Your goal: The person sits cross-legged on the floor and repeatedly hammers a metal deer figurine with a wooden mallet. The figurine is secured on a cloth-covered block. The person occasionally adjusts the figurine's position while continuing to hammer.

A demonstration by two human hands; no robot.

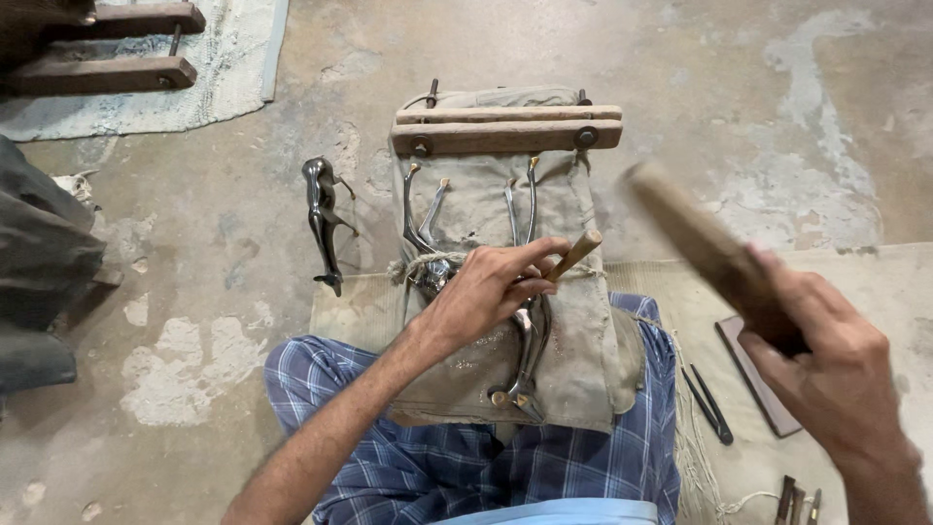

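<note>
The chisel (573,255) sits in my left hand (486,292), clamped, its handle slanting up to the far right over the canvas-padded block (573,209). My right hand (836,379) grips the wooden mallet (700,243), raised to the right, well apart.

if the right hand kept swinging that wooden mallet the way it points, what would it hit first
Probably the wooden-handled chisel that the left hand holds over the dark metal figure on the grey cloth pad. The right hand aims the blurred wooden mallet up-left toward it; depth is unclear.
</note>
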